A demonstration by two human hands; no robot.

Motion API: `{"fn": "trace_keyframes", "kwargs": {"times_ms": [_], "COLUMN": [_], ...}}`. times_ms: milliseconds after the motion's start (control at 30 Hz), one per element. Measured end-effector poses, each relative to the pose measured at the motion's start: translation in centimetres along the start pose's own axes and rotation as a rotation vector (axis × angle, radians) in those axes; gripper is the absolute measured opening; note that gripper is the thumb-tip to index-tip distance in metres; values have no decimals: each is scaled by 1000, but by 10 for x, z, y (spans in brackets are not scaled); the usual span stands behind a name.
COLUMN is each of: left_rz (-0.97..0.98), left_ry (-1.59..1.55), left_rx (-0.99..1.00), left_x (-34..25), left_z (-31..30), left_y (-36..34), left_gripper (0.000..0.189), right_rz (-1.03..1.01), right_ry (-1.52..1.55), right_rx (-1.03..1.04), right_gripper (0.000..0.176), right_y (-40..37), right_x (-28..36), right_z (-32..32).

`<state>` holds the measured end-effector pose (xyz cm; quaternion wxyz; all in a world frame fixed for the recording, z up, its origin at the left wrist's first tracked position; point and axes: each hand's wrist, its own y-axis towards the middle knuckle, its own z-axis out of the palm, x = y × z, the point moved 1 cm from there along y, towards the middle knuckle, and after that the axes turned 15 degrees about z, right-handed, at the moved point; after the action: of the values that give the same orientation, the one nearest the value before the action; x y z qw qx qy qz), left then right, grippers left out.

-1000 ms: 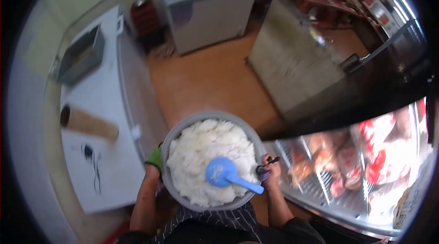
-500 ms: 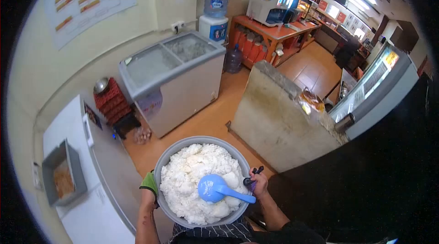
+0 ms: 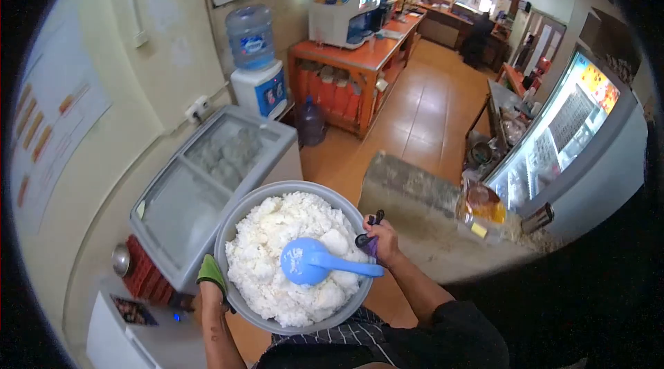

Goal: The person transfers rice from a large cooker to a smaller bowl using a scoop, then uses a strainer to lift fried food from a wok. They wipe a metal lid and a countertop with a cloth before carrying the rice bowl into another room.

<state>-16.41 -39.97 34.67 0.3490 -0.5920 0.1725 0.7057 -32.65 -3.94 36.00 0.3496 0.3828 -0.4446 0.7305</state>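
Note:
A large grey pot (image 3: 228,220) full of white rice (image 3: 263,244) is held in front of my body at the bottom centre. A blue scoop (image 3: 306,261) lies on the rice with its handle pointing right. My left hand (image 3: 211,284) grips the pot's left side through a green cloth (image 3: 209,271). On the right side, my right hand (image 3: 382,239) is closed round the pot's handle, with a dark and purple cloth (image 3: 368,243) at the fingers.
A glass-topped freezer (image 3: 207,189) stands ahead left, beside a water dispenser (image 3: 259,89). A low concrete wall (image 3: 408,231) is at the right, with a display fridge (image 3: 574,134) behind it. A tiled floor (image 3: 429,85) runs toward a dark figure farther back.
The view has moved forward and turned right; the freezer and low wall are nearer. The pot, still held in both hands, sits slightly higher and further left in view.

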Motion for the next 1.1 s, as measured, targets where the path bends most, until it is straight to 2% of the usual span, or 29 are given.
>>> {"fn": "trace_keyframes", "kwargs": {"times_ms": [67,133,200,233,267,333,400,467,500,600,667,700,733,800,833,900,933,1000,1033,1100], "left_rz": [26,-69,-72,-67,-55,-55,-59,-52,-41,-59,57,141,159,-8,-15,146,205,186,161,151], "left_ry": [115,-91,-114,-145,-149,-194,-138,-57,-51,43,-113,39,-23,-100,-116,-110,26,113,96,401], "left_rx": [83,119,160,181,185,212,238,240,263,171,202,171,215,291,292,358,422,482,471,669], "left_x": [3,-16,-7,-4,9,49,-4,-18,-21,-16,-10,-1,14,-8,-8,1,12,-9,-16,-32], "left_z": [-4,13,4,6,-6,-23,4,11,12,-3,4,-2,-8,-2,5,16,17,34,47,60], "left_y": [8,-6,-5,1,10,37,-4,-12,-7,-20,-20,-9,4,-7,-4,9,30,34,42,58], "left_gripper": [45,46,46,46,46,49,51,53,53,52,51,51,49,44,44,43,47,43,43,36], "right_rz": [-74,-36,-165,-105,-117,-170,-154,-205,-223,-216,-287,-241,-251,-240,-241,-305,-291,-340,-324,-346], "right_ry": [-34,-13,-146,-93,-91,-149,-112,-48,-34,-13,-47,-23,-29,93,77,22,-1,168,141,178], "right_rx": [-47,-90,-106,-253,-249,-114,-149,-170,-182,-216,-96,-54,-53,-55,-60,-158,-170,-276,-284,-508], "right_gripper": [14,15,14,9,9,9,9,9,9,8,8,9,9,8,8,12,12,18,18,20], "right_y": [3,2,-11,-29,-30,-25,-36,-43,-50,-66,-52,-58,-58,-56,-58,-66,-71,-81,-83,-85], "right_x": [-8,-4,5,16,9,1,-4,-3,1,-6,-7,-2,-4,-8,-10,-16,-17,-16,-17,-19], "right_z": [-6,-3,10,30,30,13,10,14,21,26,9,12,13,17,12,2,3,14,15,16]}}
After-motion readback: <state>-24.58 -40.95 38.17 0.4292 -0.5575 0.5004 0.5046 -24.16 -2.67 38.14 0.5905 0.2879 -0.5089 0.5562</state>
